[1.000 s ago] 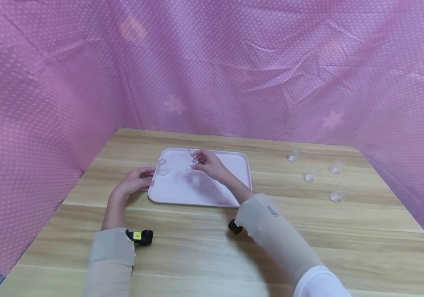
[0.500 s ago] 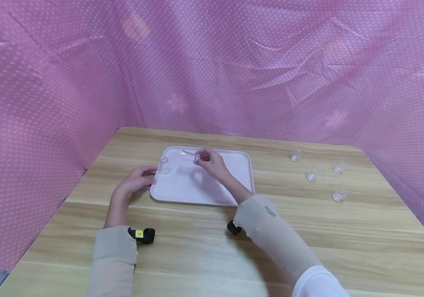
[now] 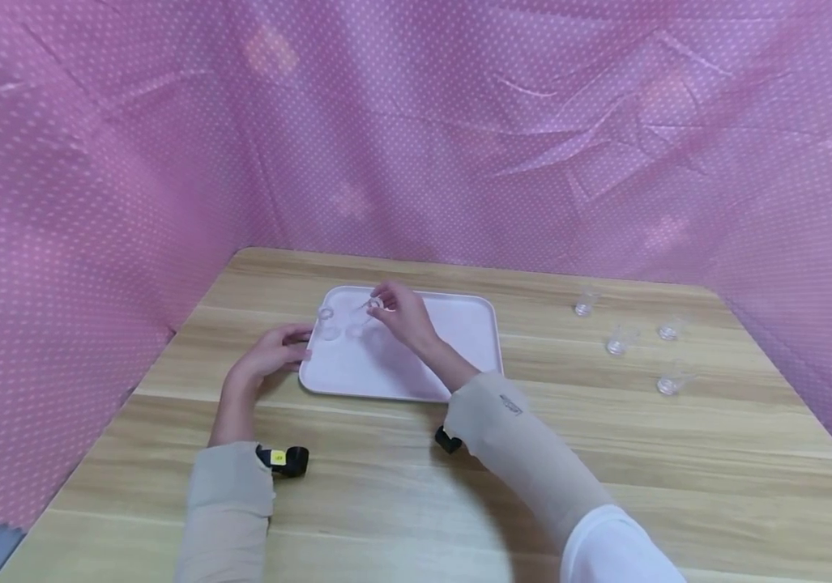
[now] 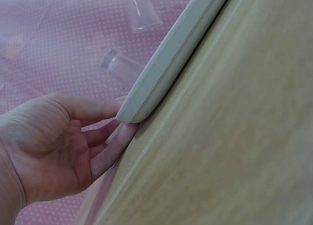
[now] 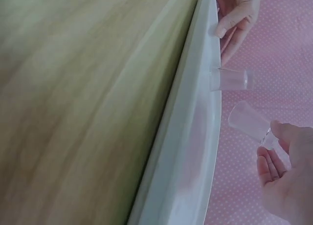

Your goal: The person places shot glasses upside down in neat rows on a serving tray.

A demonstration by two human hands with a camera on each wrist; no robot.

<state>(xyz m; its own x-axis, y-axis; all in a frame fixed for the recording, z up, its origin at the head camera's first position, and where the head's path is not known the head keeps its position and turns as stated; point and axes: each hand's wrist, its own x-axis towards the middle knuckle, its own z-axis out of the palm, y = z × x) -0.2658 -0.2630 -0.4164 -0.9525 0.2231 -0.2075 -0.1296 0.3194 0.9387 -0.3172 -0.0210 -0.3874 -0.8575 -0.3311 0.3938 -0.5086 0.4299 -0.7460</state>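
Observation:
A white tray [image 3: 401, 380] lies on the table, its left rim held between the thumb and fingers of my left hand [image 3: 273, 352]. Over the tray's left half, my right hand [image 3: 404, 316] pinches a small clear cup [image 5: 248, 121] by its base. That cup tilts with its mouth downward, and in the right wrist view its rim is apart from the tray. A second clear cup [image 5: 232, 79] stands upside down on the tray near the left rim, close to my left hand.
Several more clear cups stand on the wooden table to the right, among them a back cup [image 3: 583, 304] and a front cup [image 3: 667, 386]. A pink dotted curtain [image 3: 416, 162] hangs around the table's back and sides.
My right hand has turned its cup from mouth up, through sideways, to mouth down, and shifted slightly toward the tray's back left. My left hand stays at the tray's rim.

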